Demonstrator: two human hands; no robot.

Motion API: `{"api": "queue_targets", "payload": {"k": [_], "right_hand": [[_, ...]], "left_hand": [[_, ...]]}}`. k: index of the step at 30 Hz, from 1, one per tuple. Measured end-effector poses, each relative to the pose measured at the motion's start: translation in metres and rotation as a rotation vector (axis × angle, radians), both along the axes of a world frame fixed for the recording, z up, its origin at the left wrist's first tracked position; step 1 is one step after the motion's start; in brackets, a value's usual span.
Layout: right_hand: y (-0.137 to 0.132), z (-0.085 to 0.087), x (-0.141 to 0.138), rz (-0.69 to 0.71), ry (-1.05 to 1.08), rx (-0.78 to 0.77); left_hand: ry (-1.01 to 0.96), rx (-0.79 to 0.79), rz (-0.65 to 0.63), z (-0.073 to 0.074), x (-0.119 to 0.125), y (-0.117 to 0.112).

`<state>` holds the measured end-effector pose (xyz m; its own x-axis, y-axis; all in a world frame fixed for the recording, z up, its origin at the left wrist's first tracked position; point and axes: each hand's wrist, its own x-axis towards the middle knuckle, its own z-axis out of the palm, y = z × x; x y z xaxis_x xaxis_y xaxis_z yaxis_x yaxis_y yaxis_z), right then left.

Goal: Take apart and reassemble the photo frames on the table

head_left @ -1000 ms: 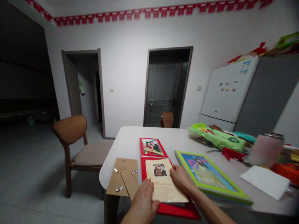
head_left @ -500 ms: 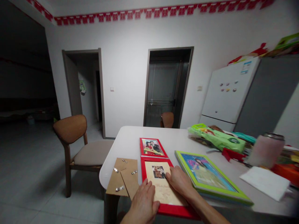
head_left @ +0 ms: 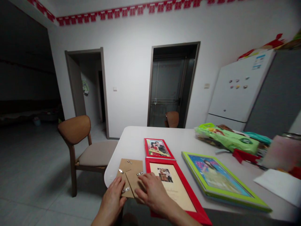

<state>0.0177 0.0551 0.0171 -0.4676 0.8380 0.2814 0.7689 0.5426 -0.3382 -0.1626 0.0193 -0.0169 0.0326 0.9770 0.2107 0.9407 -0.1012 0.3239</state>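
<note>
A brown backing board (head_left: 130, 171) with small metal clips lies at the near left corner of the white table (head_left: 136, 138). My left hand (head_left: 113, 197) rests on its near left edge, fingers lying flat. My right hand (head_left: 152, 192) lies spread across the board's right side and the left rim of the large red frame (head_left: 188, 193). Inside that frame sits a cream card with a small photo (head_left: 165, 174). Both hands hold nothing that I can see.
A small red photo frame (head_left: 157, 148) lies behind the large one. A green-framed picture (head_left: 218, 179) lies to the right, with a green packet (head_left: 225, 138), white paper (head_left: 279, 186) and a blurred pink cup (head_left: 281, 152) beyond. A wooden chair (head_left: 82, 144) stands left of the table; a fridge (head_left: 237, 91) stands at right.
Both hands left the cream card, which now lies inside the large red frame, and moved left onto the brown backing board. The camera shifted slightly left.
</note>
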Motion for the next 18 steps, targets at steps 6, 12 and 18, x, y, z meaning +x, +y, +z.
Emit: {"api": "queue_targets", "payload": {"k": [6, 12, 18], "right_hand": [[-0.008, 0.004, -0.024, -0.016, 0.111, -0.054], [-0.016, 0.023, 0.046, 0.062, 0.208, -0.058], [-0.018, 0.006, 0.12, -0.054, 0.127, -0.144]], "left_hand": [[-0.045, 0.143, -0.005, 0.01, -0.004, 0.006], [-0.098, 0.202, -0.177, 0.024, 0.047, 0.0], [-0.168, -0.029, -0.312, 0.028, 0.116, -0.003]]}}
